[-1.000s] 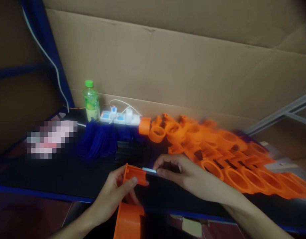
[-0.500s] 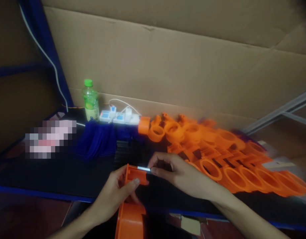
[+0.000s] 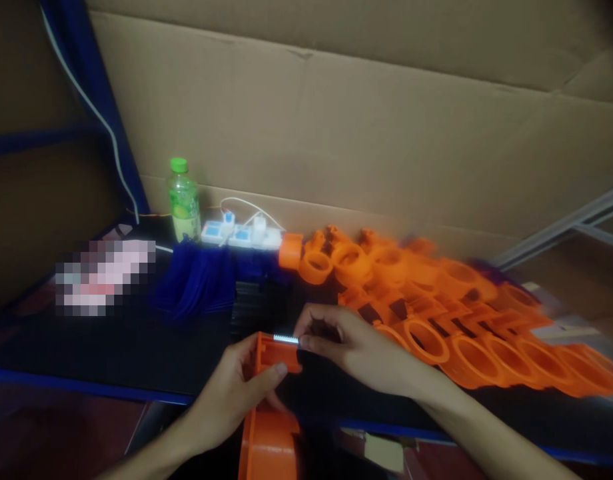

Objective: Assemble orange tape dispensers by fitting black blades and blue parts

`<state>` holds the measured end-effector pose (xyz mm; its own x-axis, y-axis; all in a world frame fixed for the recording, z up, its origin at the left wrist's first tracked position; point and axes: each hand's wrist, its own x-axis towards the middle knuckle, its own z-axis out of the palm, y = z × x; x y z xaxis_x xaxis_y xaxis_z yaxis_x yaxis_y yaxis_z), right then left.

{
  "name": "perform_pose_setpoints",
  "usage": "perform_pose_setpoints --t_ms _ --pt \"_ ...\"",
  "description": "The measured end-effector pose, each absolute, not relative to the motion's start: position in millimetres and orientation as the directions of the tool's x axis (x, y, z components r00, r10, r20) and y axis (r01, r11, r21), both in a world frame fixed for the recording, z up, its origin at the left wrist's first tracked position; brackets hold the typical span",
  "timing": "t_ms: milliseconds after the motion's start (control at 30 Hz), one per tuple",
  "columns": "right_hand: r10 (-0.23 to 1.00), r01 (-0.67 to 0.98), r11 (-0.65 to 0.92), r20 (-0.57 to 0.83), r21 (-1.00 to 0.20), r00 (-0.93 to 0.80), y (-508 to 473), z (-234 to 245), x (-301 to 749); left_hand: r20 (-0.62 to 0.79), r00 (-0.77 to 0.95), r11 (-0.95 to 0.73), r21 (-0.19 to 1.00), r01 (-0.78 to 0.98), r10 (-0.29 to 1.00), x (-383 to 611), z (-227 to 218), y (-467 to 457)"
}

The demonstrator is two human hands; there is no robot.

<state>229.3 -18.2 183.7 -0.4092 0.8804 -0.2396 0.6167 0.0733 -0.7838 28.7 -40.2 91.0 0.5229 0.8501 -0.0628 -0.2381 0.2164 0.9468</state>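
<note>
My left hand (image 3: 236, 393) grips an orange plastic housing (image 3: 271, 413) at the near edge of the dark table, thumb pressed on its upper front. My right hand (image 3: 351, 347) pinches a small white toothed strip (image 3: 285, 339) with thumb and forefinger. The strip lies along the housing's top edge, with its left end in the housing. Both hands are closed on their parts.
A long heap of orange ring-shaped parts (image 3: 436, 313) fills the table on the right. Blue parts (image 3: 196, 283) and black parts (image 3: 259, 300) lie behind the hands. A green-capped bottle (image 3: 183, 200) and a white power strip (image 3: 241, 235) stand before a cardboard wall (image 3: 336, 133).
My right hand has moved left with the white strip, pushing it further into the housing's top. The housing has shifted slightly right and down in view.
</note>
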Motion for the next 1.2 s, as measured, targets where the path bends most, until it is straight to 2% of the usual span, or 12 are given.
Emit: perform_pose_setpoints --t_ms 767,1200 --pt "0.876 0.595 0.04 -0.258 -0.803 -0.407 -15.1 178.9 214.4 -0.082 0.52 0.222 0.951 -0.214 0.85 30.3 89.8 -39.9" --pt "0.818 0.567 0.101 -0.256 -0.818 -0.515 2.7 183.8 204.0 -0.078 0.491 0.22 0.946 -0.239 0.868 21.1 85.3 -38.3"
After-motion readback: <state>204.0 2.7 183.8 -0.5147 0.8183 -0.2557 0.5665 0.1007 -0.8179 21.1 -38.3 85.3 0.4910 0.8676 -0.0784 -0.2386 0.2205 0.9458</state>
